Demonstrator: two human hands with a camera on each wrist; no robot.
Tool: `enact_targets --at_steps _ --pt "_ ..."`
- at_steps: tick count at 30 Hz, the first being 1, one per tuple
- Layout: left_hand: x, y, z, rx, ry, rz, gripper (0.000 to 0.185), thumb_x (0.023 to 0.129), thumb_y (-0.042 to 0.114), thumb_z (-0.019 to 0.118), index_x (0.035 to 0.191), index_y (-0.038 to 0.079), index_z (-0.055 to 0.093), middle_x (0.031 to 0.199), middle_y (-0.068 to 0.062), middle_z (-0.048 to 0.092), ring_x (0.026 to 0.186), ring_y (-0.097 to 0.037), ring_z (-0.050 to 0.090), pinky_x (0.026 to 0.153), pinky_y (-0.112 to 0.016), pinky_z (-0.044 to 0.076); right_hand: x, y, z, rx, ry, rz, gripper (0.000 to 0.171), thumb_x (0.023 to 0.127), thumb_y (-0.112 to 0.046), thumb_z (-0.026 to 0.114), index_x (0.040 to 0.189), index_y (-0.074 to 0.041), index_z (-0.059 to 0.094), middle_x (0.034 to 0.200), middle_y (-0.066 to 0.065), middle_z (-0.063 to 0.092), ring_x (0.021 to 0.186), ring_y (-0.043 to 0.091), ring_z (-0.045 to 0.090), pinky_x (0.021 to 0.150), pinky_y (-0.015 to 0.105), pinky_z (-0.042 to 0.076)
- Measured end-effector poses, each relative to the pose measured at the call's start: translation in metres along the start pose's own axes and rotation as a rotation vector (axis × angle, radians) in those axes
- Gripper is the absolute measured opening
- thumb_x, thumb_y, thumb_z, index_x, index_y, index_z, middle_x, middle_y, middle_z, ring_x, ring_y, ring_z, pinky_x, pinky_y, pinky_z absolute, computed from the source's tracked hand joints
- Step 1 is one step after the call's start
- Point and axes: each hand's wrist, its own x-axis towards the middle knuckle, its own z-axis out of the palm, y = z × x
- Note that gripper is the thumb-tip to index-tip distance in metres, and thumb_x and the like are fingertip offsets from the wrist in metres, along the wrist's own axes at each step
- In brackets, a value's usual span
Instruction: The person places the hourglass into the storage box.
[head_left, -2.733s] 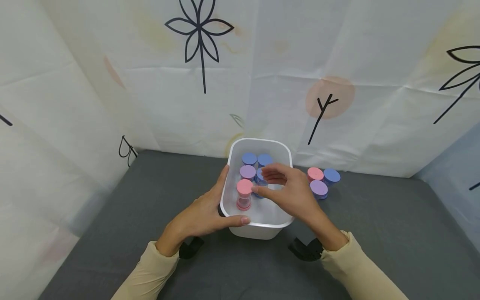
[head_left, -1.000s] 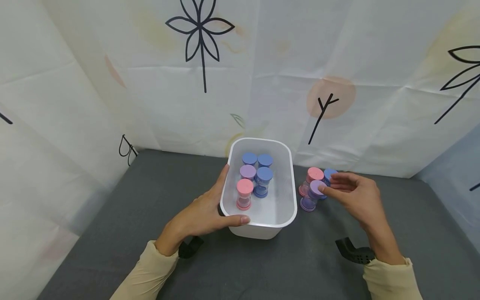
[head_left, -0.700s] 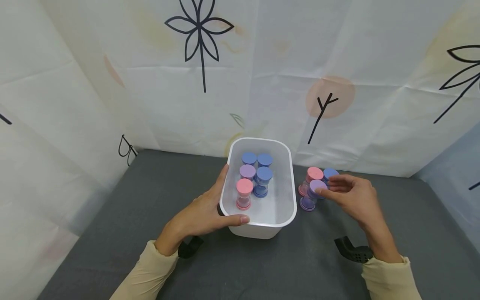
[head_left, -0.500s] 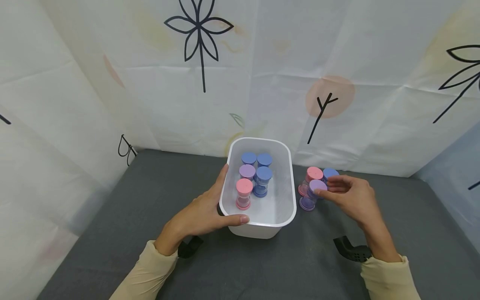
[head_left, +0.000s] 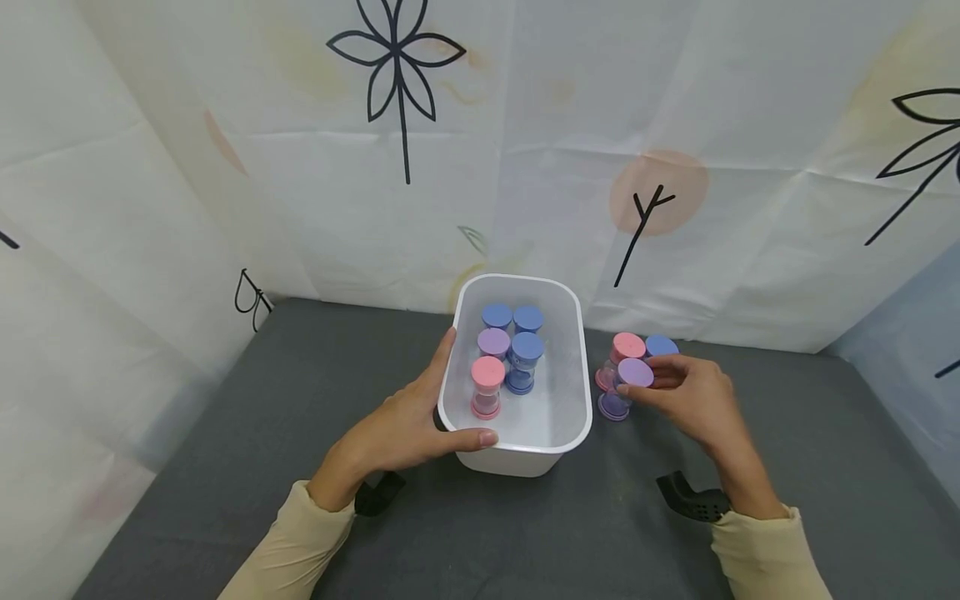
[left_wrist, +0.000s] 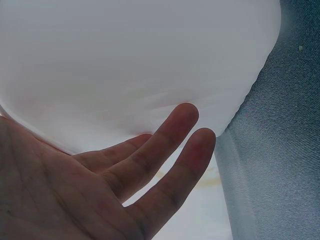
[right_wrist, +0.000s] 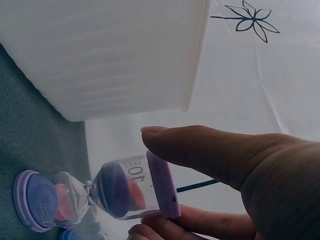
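My right hand (head_left: 697,400) pinches the lilac cap of a sand timer (head_left: 634,373), thumb on one side and fingers on the other. In the right wrist view this purple sand timer (right_wrist: 120,187) stands upright on its base, marked 10, with purple sand inside. Close behind it are a pink sand timer (head_left: 628,347) and a blue one (head_left: 662,347). My left hand (head_left: 405,425) holds a white plastic bin (head_left: 573,400) at its near left corner, thumb over the rim. In the left wrist view its fingers (left_wrist: 177,122) lie against the outer wall.
Inside the bin stand several sand timers: a pink one (head_left: 487,375) nearest, a purple one (head_left: 493,342), and blue ones (head_left: 527,348) beside and behind. A dark grey cloth (head_left: 360,350) covers the table. A white printed curtain (head_left: 555,217) hangs right behind it.
My right hand has moved from above the bin rightward to the group outside, and its thumb has slid onto the near left of the purple sand timer's cap. My left hand stays put.
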Motion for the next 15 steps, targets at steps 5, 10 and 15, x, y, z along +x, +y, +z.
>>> enact_targets --at_steps 5,10,15 --pt "0.0002 0.0005 -0.0001 -0.004 -0.003 0.008 0.127 0.076 0.060 0.084 0.159 0.046 -0.011 0.162 0.010 0.027 0.130 -0.023 0.052 0.102 -0.052 0.040 0.0012 0.0003 0.0038 -0.024 0.019 -0.003 0.066 0.079 -0.039 0.089 0.123 0.005 0.068 0.104 0.019 0.074 0.098 0.032 0.070 0.070 0.034 0.052" --pt "0.0001 0.0004 -0.0004 -0.004 0.001 0.013 0.125 0.076 0.059 0.084 0.158 0.050 -0.010 0.159 0.014 0.029 0.129 -0.022 0.053 0.101 -0.051 0.041 0.0011 -0.0002 0.0053 -0.040 0.041 -0.006 0.062 0.079 -0.038 0.088 0.120 0.005 0.069 0.104 0.020 0.074 0.096 0.033 0.071 0.069 0.034 0.052" --pt "-0.0001 0.0012 -0.0006 -0.003 0.001 0.020 0.125 0.076 0.059 0.084 0.158 0.049 -0.010 0.161 0.012 0.028 0.129 -0.022 0.052 0.101 -0.052 0.041 -0.0046 -0.0054 -0.0005 -0.049 0.042 -0.017 0.061 0.078 -0.040 0.089 0.117 0.003 0.070 0.103 0.019 0.074 0.095 0.032 0.071 0.069 0.033 0.053"
